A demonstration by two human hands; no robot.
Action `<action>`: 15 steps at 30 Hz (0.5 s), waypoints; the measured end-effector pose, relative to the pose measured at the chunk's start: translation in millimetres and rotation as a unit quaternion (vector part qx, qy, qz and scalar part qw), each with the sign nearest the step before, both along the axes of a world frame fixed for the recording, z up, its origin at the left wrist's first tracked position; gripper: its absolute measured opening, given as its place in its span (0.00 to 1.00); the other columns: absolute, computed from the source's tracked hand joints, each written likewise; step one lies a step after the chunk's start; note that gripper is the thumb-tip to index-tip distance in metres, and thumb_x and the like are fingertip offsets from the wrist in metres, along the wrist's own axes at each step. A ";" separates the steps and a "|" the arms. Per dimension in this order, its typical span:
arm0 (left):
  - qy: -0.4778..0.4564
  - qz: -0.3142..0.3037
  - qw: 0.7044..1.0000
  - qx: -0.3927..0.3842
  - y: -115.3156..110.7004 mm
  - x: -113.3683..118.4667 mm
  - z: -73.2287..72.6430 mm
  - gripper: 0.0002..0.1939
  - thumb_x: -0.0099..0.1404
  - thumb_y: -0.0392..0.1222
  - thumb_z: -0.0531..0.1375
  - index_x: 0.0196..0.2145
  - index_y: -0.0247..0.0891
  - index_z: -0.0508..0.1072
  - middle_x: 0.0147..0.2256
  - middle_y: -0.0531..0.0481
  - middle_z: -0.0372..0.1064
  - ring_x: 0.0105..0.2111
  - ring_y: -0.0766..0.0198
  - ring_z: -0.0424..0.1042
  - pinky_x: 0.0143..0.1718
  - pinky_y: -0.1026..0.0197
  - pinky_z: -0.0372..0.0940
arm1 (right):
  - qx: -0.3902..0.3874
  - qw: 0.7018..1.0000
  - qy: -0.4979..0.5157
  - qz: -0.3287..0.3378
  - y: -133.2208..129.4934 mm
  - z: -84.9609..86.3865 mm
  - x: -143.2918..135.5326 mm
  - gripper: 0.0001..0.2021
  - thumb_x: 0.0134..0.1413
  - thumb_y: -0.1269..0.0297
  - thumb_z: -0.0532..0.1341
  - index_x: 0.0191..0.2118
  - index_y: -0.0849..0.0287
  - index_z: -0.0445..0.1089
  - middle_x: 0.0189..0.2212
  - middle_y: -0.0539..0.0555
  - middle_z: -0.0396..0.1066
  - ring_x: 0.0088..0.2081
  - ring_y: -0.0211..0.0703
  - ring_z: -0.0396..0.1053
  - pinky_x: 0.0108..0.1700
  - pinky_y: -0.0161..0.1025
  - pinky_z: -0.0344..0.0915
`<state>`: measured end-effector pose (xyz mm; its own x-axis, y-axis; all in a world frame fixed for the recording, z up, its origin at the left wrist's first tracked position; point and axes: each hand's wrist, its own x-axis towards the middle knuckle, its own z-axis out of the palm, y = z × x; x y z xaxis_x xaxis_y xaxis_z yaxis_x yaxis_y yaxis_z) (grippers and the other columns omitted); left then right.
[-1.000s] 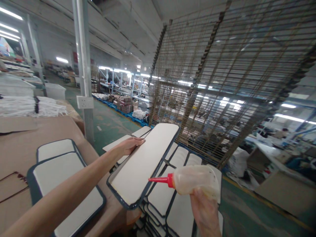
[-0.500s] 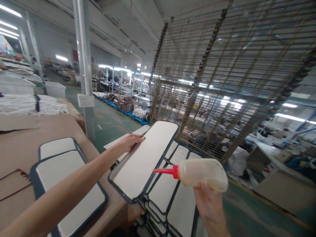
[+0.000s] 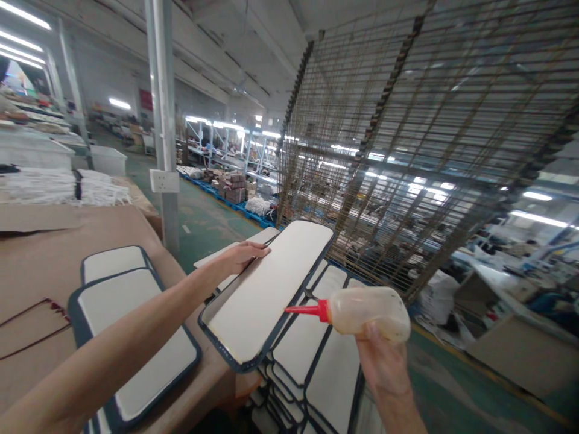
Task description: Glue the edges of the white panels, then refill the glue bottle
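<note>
- Here, in the head view: one long white panel, dark-edged, tilted; it was held above a stack of similar panels;
- left hand, closed; fingers gripped the panel's left long edge;
- right hand, closed around one translucent squeeze bottle, held nearly level;
- red nozzle, one; its tip lay at the panel's right long edge, contact uncertain;
- brown table, at left; two dark-edged pieces lay overlapping on it;
- wire rack, leaning, stood beyond the stack.
</note>
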<state>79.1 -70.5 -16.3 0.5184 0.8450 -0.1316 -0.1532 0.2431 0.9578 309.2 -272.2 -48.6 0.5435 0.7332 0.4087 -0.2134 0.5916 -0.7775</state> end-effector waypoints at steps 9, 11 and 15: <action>-0.001 -0.009 1.000 0.002 -4.4 -1.6 -0.7 0.12 0.46 0.40 0.71 0.27 0.35 0.74 0.25 0.45 0.76 0.25 0.57 0.74 0.31 0.57 0.69 | 0.021 0.999 -0.025 -0.002 0.0 7.3 -0.3 0.29 0.39 0.60 0.71 0.52 0.52 0.69 0.39 0.57 0.78 0.45 0.55 0.73 0.48 0.53 0.70; -0.002 -0.010 1.000 0.000 -4.1 -2.4 -0.1 0.13 0.46 0.40 0.71 0.28 0.33 0.74 0.25 0.44 0.76 0.25 0.57 0.74 0.31 0.56 0.69 | 0.019 0.999 -0.032 0.006 -1.0 7.6 -1.4 0.28 0.40 0.61 0.71 0.51 0.52 0.70 0.38 0.56 0.78 0.44 0.54 0.73 0.47 0.51 0.70; -0.006 -0.007 1.000 -0.002 -4.1 -4.4 0.4 0.17 0.41 0.41 0.73 0.28 0.33 0.74 0.24 0.44 0.76 0.25 0.55 0.74 0.30 0.56 0.70 | 0.005 0.999 -0.045 0.016 -4.6 3.6 -4.4 0.25 0.40 0.61 0.71 0.48 0.52 0.72 0.34 0.55 0.78 0.43 0.54 0.74 0.45 0.52 0.71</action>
<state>74.7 -74.7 -15.9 0.5322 0.8367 -0.1293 -0.1608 0.2498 0.9548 304.9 -276.8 -44.9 0.4807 0.7453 0.4621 -0.1623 0.5935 -0.7883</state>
